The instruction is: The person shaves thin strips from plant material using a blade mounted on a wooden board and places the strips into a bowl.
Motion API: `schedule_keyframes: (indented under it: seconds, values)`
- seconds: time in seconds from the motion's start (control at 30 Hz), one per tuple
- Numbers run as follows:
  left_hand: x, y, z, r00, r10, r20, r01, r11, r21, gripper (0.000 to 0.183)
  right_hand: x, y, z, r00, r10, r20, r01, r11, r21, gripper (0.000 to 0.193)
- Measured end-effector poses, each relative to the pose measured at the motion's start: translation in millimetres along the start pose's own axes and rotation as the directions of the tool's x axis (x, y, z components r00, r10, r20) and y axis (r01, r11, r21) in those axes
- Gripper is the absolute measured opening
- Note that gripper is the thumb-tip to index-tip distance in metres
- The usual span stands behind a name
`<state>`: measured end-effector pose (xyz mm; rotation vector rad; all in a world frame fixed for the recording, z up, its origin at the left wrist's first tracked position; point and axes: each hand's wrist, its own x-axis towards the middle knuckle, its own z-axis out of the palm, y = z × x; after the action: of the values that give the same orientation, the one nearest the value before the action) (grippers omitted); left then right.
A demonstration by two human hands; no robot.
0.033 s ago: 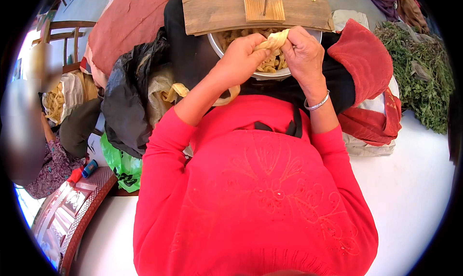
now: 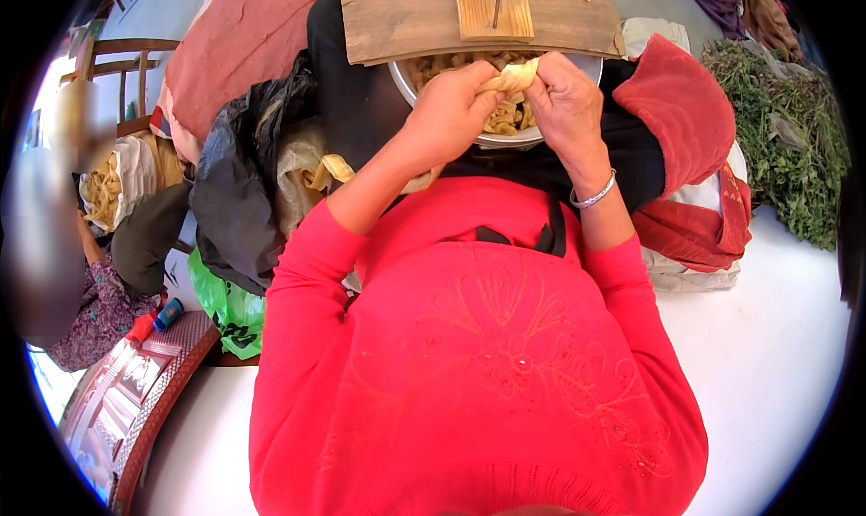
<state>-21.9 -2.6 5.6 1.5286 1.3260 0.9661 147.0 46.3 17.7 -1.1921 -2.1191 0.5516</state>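
Between the fingers: one pale yellow strip [image 2: 512,77], pinched at both ends.
Left hand [image 2: 451,110]: fingers closed on the strip's left end.
Right hand [image 2: 566,101]: fingers closed on its right end.
Below the fingers: one metal bowl [image 2: 505,140] of similar pieces.
Beyond the fingertips: one wooden board [image 2: 406,15].
Bags: one black bag [image 2: 234,200], one green bag [image 2: 230,308], well left of the fingers.

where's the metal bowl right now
In the head view the metal bowl sits top centre, just under the wooden board, below the left hand and right hand.
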Motion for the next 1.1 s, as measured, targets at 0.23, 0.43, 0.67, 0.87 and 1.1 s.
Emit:
schedule_keyframes:
  seconds: [0.23, 0.43, 0.67, 0.87, 1.1]
  values:
    - [0, -1, 13, 0.858, 0.499, -0.122, -0.36, 0.755, 0.548, 0.019, -26, 9, 18, 0.775, 0.331, 0.539, -0.63, 0.323, 0.706, 0.025]
    - [-11, -8, 24, 0.905, 0.376, -0.199, -0.356, 0.926, 0.129, 0.027, -34, 16, 22, 0.735, 0.13, 0.665, -0.631, -0.228, 0.742, 0.023]
    - [9, 17, 12, 0.994, 0.039, -0.1, -0.017, 0.977, 0.214, 0.024, -27, 10, 33, 0.919, 0.338, 0.202, -0.367, 0.547, 0.752, 0.016]
    - [18, 6, 19, 0.887, -0.452, -0.09, 0.286, 0.693, -0.662, 0.011, -7, -6, 12, 0.962, 0.184, -0.201, -0.045, 0.835, 0.548, 0.006]
    - [-26, -8, 4, 0.985, 0.096, -0.146, -0.079, 0.99, 0.115, 0.007, -13, 23, 21, 0.907, 0.408, 0.1, -0.297, 0.454, 0.84, 0.021]
